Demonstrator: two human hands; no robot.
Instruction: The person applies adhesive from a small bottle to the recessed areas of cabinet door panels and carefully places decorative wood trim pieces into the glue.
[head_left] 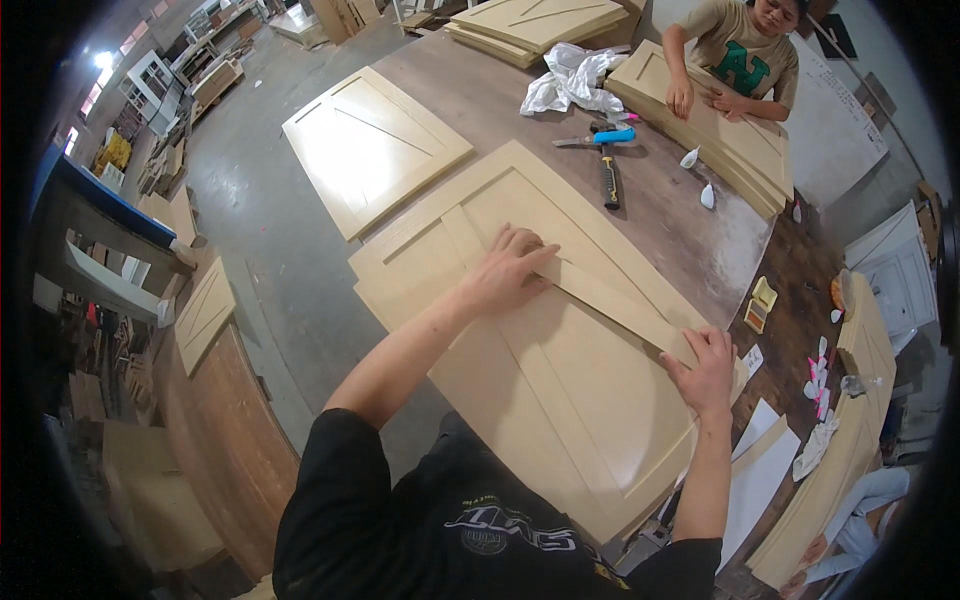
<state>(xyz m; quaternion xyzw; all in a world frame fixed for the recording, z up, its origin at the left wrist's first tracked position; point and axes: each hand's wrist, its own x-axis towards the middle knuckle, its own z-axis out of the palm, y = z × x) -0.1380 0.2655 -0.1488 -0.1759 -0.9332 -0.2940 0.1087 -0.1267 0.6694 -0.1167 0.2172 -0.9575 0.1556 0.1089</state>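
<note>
A cream framed door panel (480, 365) lies in front of me, on top of at least one more like it. Across it runs a flat cream wooden strip (615, 302), slanting from upper left to lower right. At the strip's far-left end, my left hand (508, 270) is closed with bent fingers and thumb. My right hand (704, 368) grips the other end close to the panel's right edge, thumb toward me and fingers over the far side. Whether the strip rests fully on the panel, I cannot tell.
Beyond lie a hammer (608, 175), a blue-handled tool (612, 135), small white bottles (708, 196) and a crumpled white cloth (572, 82). Another panel (375, 145) sits at left. Across the table, a person (745, 60) works over stacked panels (710, 130). Another person (860, 525) is at lower right.
</note>
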